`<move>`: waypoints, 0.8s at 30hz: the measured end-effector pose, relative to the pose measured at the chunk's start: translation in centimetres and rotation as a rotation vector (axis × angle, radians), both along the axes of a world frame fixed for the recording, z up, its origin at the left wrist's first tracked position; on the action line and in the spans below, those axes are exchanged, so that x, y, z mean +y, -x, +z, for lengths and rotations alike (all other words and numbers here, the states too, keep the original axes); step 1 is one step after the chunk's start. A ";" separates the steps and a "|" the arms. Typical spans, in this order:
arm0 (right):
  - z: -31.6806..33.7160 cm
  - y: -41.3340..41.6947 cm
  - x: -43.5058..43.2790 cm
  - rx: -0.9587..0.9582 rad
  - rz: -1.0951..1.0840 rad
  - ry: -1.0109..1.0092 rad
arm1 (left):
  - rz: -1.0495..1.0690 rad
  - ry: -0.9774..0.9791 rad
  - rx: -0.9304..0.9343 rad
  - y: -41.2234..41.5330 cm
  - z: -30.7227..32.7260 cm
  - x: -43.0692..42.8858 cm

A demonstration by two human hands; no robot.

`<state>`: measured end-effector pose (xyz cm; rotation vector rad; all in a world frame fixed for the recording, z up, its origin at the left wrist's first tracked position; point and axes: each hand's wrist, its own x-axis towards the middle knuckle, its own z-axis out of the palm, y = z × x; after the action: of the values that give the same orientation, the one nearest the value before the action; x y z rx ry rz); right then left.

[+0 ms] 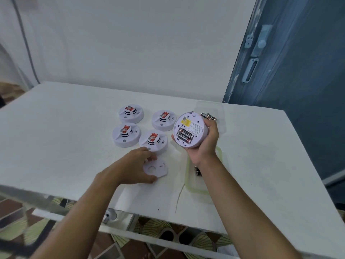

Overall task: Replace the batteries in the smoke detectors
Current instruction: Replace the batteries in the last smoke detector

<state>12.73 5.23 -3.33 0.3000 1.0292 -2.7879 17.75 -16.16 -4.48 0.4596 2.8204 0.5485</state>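
A clear tub (221, 110) just beyond the right hand (203, 146) held loose batteries (209, 116), and a green-rimmed tub (188, 176) under that wrist held a few more. The right hand gripped an upturned smoke detector (196, 126) whose open bay carried two cells (185, 137) marked EVEREADY, below a yellow label (187, 123) too small to read, while the left hand (134, 165) grasped a white cover plate (157, 168). Four more detectors (127, 135) sat beyond the left hand on the white table (65, 137), before a white wall (130, 43) and a blue door (298, 90).
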 end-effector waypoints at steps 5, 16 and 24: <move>-0.1 -0.2 -0.1 -0.005 0.027 0.030 | 0.005 0.031 -0.010 0.1 0.3 0.1; 0.2 -0.7 0.1 -0.009 0.035 0.078 | 0.030 -0.022 0.095 0.5 2.2 1.2; 0.4 -1.1 0.0 0.034 -0.011 0.062 | 0.184 -0.453 0.371 1.1 3.9 6.7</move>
<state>13.87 5.19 -2.91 0.2520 0.9488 -2.8374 16.68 -9.50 -0.55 0.4163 3.0996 1.2749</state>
